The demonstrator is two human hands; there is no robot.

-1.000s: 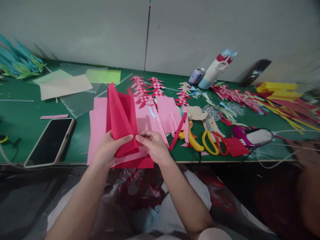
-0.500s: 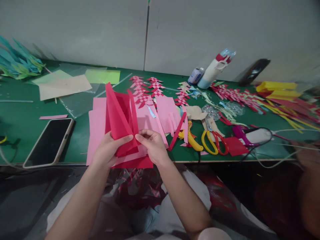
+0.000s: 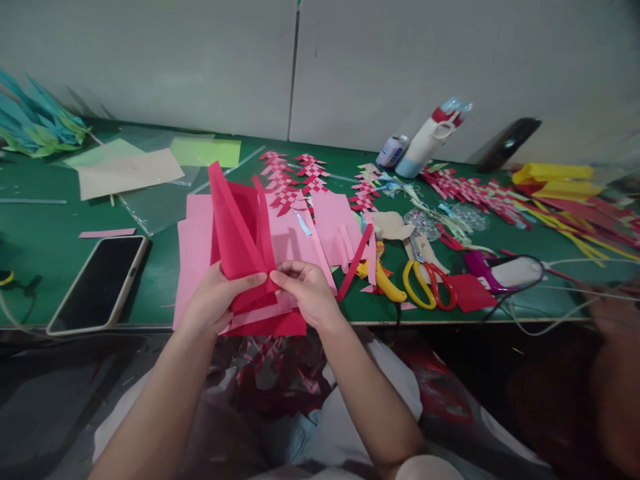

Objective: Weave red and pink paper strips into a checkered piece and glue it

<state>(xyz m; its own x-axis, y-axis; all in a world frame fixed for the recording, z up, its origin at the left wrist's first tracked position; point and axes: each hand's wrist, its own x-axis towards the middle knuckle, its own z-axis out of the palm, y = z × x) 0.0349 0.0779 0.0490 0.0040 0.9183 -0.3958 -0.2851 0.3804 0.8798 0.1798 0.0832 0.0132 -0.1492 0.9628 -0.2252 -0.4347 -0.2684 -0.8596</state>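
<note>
My left hand (image 3: 215,297) grips a folded sheet of red paper (image 3: 235,247), its thumb pressed flat across the front. Between the thumb and fingers of my right hand (image 3: 307,291) is pinched the lower end of a narrow red paper strip (image 3: 265,223) at the sheet's right edge. The two thumb tips almost meet. Under the hands lie pink paper sheets (image 3: 194,233) and another red sheet (image 3: 280,327) that overhangs the table edge. Whether the strip is still joined to the sheet I cannot tell.
A phone (image 3: 97,283) lies on the left. Woven red-and-pink paper pieces (image 3: 313,175) are behind the sheets. To the right are scissors (image 3: 425,280), a yellow tool (image 3: 387,280), a white bottle (image 3: 425,143) and a can (image 3: 391,152). Cables (image 3: 530,327) hang at the right edge.
The red strip's upper part has shifted slightly left and up. Both hands stay in nearly the same place, still gripping the paper.
</note>
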